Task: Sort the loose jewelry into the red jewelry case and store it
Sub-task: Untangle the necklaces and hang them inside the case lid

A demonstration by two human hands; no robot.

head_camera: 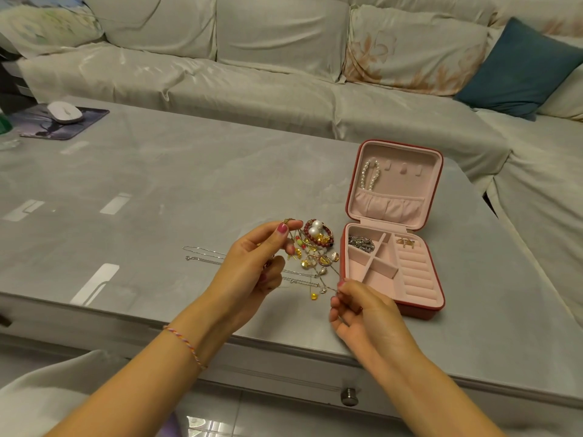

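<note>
Hands at lower centre: left hand (252,263) and right hand (362,313) each pinch one thin gold chain (315,272); limp, tangle-prone, best held at its ends.

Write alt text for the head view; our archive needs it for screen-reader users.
Two hands stretch a thin chain between them, the left hand and right hand each pinching an end above a pile of loose jewelry on a grey table. An open red jewelry case lies to the right, a sofa behind.
</note>
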